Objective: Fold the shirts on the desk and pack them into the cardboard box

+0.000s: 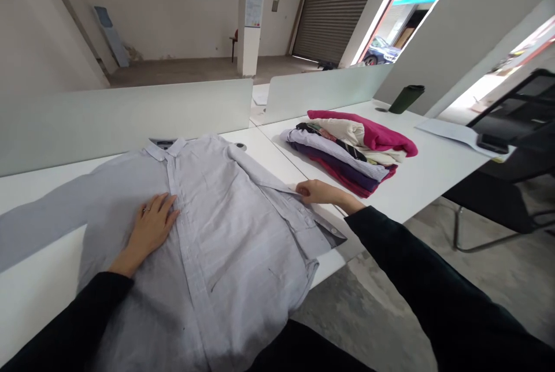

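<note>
We are looking at a pale grey button-front shirt (217, 233), its thin, lightly creased cloth lying face up across the smooth white table (43, 297), its pointed collar toward the translucent, flat-panelled divider (130, 117). Our left hand (151, 224) is resting flat beside the straight placket, fingers nearly extended and slightly parted, gripping nothing. Our right hand (314, 191) is pinching the sleeve's edge between curled fingers. Nearby, a soft, layered clothes pile (338, 155) is showing striped, purple and magenta fabrics.
</note>
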Tool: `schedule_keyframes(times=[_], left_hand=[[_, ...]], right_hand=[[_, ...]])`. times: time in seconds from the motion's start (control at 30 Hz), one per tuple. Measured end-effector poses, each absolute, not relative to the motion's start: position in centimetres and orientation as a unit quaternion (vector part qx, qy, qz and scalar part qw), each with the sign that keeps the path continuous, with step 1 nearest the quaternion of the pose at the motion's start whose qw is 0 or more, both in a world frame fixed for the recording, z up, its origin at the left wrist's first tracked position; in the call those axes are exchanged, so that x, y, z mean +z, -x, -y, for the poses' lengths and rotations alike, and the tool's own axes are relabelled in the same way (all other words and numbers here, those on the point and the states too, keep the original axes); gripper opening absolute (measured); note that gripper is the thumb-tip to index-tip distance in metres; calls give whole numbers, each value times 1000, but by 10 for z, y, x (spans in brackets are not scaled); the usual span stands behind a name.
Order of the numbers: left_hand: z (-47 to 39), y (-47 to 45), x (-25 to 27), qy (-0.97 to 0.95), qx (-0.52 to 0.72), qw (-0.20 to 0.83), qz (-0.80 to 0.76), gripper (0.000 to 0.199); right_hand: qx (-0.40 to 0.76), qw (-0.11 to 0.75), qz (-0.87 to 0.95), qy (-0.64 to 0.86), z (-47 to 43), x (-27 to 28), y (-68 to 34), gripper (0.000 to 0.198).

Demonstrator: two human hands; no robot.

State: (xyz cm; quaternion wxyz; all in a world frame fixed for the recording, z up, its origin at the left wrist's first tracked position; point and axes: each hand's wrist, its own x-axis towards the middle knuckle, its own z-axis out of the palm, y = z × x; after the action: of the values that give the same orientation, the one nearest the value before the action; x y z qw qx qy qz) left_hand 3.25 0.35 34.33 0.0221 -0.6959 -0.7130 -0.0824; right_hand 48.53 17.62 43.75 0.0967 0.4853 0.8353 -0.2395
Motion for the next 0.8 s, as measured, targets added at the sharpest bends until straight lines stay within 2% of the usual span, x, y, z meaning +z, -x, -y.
schedule_keyframes(times=[0.03, 0.07, 0.23, 0.3, 0.37, 0.43, 0.5, 0.57, 0.67, 0.8], left_hand=[[-4, -32, 343, 695, -86, 22, 713, 54], [-4, -32, 343, 694, -90, 21, 714, 53], [-5, -30, 345, 701, -128, 14, 702, 51], [-4, -30, 346, 702, -141, 19, 698, 50], [-2, -35, 349, 702, -144, 31, 696, 49], [0, -43, 353, 713, -141, 36, 686, 48], [0, -56, 358, 738, -134, 27, 661, 48], [-4, -68, 362, 762, -130, 6, 634, 49], [-23, -82, 363, 783, -143, -35, 604, 52], [-61, -92, 360, 792, -167, -85, 581, 54]], right_hand=[[-230, 95, -840, -482, -175, 438, -488, 5], [-224, 76, -843, -483, -174, 437, -490, 5], [-260, -148, -758, -579, -181, 433, -491, 23], [-301, -188, -718, -599, -187, 435, -492, 34], [-339, -171, -723, -577, -191, 439, -495, 41], [-342, -112, -760, -541, -196, 445, -499, 47], [-274, -43, -804, -527, -202, 454, -502, 56], [-149, -6, -829, -539, -213, 466, -502, 58], [0, -24, -827, -561, -237, 493, -497, 48], [33, -86, -814, -574, -279, 534, -491, 39]])
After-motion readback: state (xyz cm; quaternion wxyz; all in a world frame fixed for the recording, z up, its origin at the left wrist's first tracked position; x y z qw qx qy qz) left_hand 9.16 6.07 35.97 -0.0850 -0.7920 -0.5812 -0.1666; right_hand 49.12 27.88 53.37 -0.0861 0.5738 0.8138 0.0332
